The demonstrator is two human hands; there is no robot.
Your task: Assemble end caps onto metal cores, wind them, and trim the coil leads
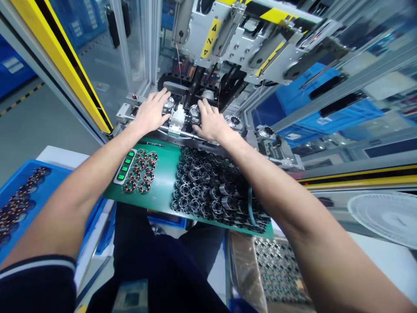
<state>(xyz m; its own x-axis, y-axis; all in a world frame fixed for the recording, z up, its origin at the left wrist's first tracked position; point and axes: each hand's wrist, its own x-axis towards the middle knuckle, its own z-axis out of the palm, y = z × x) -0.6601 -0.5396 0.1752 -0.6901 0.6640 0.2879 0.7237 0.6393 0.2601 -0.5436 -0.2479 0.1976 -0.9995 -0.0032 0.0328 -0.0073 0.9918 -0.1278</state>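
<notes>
Both of my hands reach into a winding machine over its row of round holders. My left hand (151, 112) is open, fingers stretched forward and thumb apart, beside the leftmost round holder (169, 102). Fingers apart, my right hand (212, 122) lies at the second round holder (194, 111); its fingertips partly cover that holder. I cannot tell whether either hand touches a loose part there. A white block (177, 119) stands between the hands. Further right, two more holders (234, 122) carry dark toothed rings. Thin wires hang from the machine head (234, 48) above.
Below, a green mat (163, 187) bears copper-wound stators (140, 164), rows of dark stator cores (195, 191), a strip of green buttons (125, 167) and a pen (156, 144). A blue tray (19, 174) stands left, a box of cores (280, 269) and white fan (384, 217) right.
</notes>
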